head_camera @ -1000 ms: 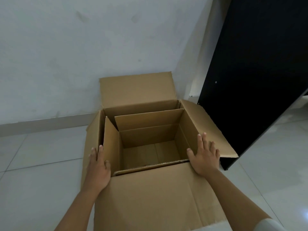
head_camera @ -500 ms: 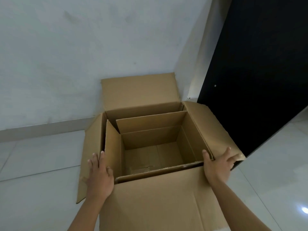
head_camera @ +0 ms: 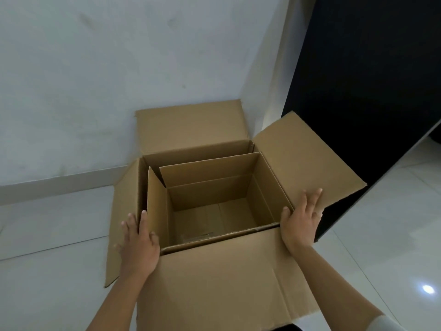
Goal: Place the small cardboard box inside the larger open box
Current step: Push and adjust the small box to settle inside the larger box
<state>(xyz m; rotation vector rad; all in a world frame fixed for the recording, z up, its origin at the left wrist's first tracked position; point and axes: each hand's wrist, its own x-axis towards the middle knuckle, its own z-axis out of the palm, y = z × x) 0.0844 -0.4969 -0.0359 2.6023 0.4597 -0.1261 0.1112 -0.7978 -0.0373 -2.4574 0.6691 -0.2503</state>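
Note:
The larger open box point(head_camera: 226, 283) stands on the floor in front of me, its flaps spread outward. Inside it sits the small cardboard box point(head_camera: 207, 189), open at the top and empty, with its flaps standing upright against the larger box's walls. My left hand point(head_camera: 138, 244) lies flat with fingers apart on the larger box's left flap point(head_camera: 124, 211), at the front left corner. My right hand point(head_camera: 300, 223) rests flat against the right flap point(head_camera: 310, 158), which is tilted upward. Neither hand holds anything.
A white wall point(head_camera: 119, 80) with a skirting strip runs close behind the boxes, and the back flap point(head_camera: 191, 125) leans on it. A tall black panel point(head_camera: 370, 91) stands right beside the raised right flap. Glossy white floor tiles point(head_camera: 47, 235) spread to the left and right.
The right flap has swung up from hanging low to a raised tilt, with my right hand moving from its outer edge to its inner face. My left hand has barely shifted.

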